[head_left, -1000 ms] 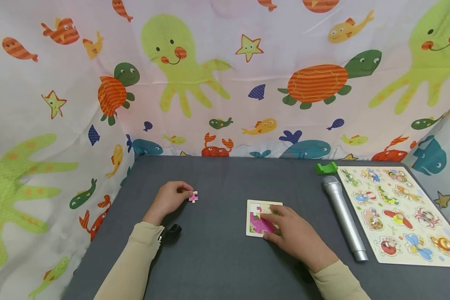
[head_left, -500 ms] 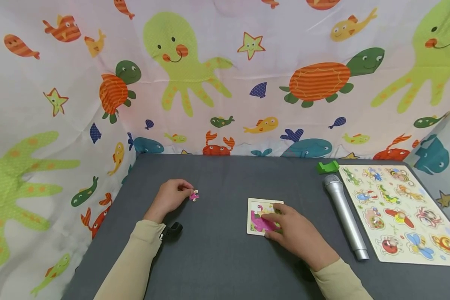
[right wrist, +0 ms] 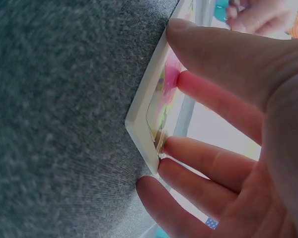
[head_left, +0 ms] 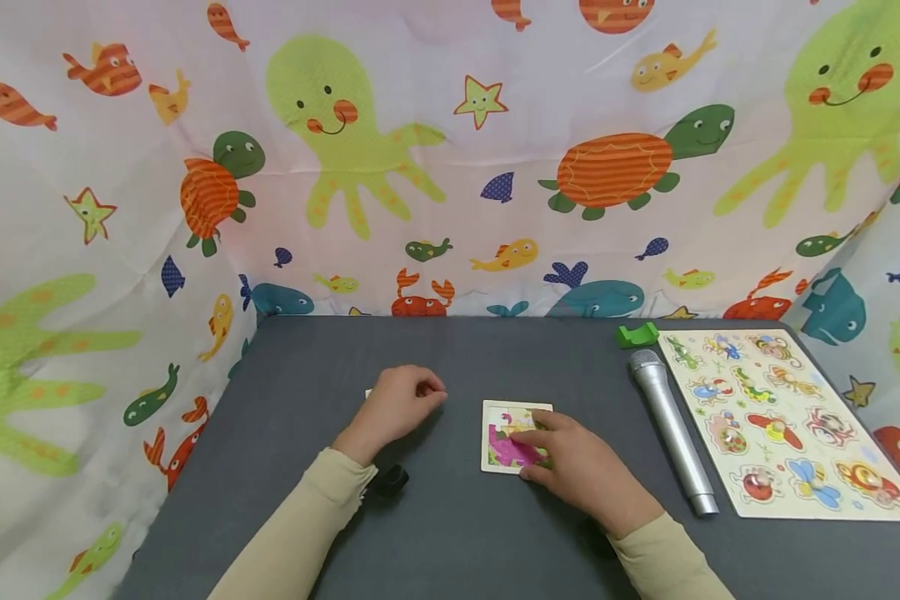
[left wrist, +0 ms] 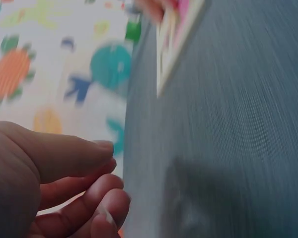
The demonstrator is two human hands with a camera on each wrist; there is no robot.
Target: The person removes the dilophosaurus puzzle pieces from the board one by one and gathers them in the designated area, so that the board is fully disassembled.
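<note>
on the table (head_left: 450,542), our right hand (head_left: 581,471) rests outstretched fingers on the puzzle (head_left: 504,450), probably to stop it sliding. our left hand (head_left: 399,407), loosely bent, appears to hold nothing; just past it peeks a piece (head_left: 368,393), presumably kept handy.

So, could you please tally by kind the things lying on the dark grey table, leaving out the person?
Picture boards: 2 (small square pink-picture puzzle, large cream board of cartoon creatures)
Silver tubular microphone: 1
Curved bright-green piece: 1
Total: 4, not counting a pale sliver mostly hidden by the left hand.
</note>
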